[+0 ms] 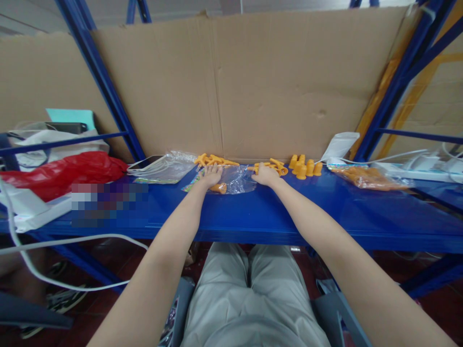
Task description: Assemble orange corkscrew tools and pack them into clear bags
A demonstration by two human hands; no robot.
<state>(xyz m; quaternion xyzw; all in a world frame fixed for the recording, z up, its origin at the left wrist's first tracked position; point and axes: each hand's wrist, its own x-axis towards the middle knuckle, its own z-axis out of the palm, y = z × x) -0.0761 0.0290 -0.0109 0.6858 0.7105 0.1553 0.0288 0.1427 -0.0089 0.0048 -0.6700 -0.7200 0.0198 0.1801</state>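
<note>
My left hand (211, 176) lies with its fingers out flat on a clear plastic bag (238, 180). An orange cup-shaped piece (219, 188) shows in the bag, beside that hand. To the right of the bag, my right hand (266, 175) is closed, and the end of a thin orange plastic piece (251, 168) pokes out of its fingers. Behind my left hand is a heap of orange plastic pieces (213, 159). More orange parts (278, 166) lie just beyond my right hand, close to a group of orange cups (304, 166) standing upside down.
A bag of orange parts (369, 176) lies on the right of the blue table (249, 217), near a white power strip (415, 171). Clear bags (166, 168) and a red plastic bag (79, 171) are at left. A cardboard sheet (267, 86) closes off the back.
</note>
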